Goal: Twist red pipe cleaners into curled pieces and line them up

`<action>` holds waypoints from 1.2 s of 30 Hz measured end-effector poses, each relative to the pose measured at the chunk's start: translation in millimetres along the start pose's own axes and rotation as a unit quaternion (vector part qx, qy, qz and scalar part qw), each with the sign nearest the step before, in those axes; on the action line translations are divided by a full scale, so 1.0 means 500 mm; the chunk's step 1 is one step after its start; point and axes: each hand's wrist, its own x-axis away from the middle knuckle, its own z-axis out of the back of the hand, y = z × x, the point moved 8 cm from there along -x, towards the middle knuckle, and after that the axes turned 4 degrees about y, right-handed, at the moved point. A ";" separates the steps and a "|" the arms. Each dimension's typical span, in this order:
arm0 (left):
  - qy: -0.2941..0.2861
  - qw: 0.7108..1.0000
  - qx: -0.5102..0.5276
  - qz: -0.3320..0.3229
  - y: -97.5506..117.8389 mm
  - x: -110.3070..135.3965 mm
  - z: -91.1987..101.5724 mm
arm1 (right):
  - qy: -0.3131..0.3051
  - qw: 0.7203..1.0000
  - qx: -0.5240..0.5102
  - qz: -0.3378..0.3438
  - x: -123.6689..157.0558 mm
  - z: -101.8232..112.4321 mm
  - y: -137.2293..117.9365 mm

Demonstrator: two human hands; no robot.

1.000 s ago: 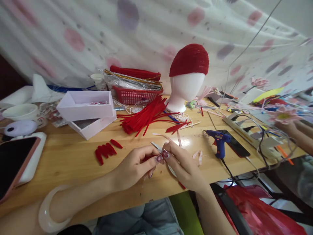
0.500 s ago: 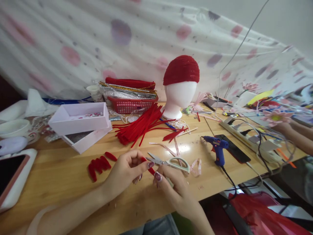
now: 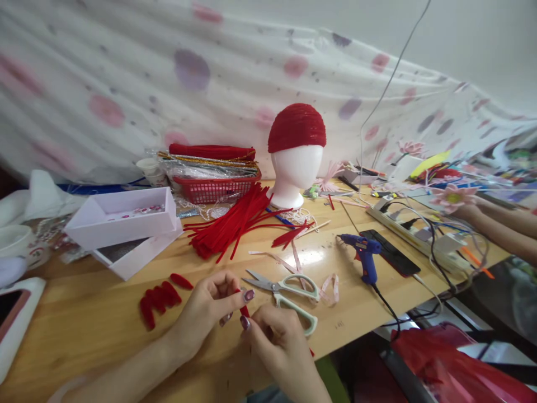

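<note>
Over the table (image 3: pixel 104 319), close to its near edge, the left hand (image 3: pixel 200 310) pinched a short red fuzzy strip (image 3: pixel 244 311), and the right hand (image 3: pixel 282 342) nipped its lower end! Scissors (image 3: pixel 275 287) lay just beyond, blades parted; red fuzzy pieces (image 3: pixel 159 300) sat left.
</note>
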 end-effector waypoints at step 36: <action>-0.081 0.977 0.183 0.071 -0.022 0.017 -0.028 | 0.000 0.982 -0.189 0.001 0.010 -0.011 -0.009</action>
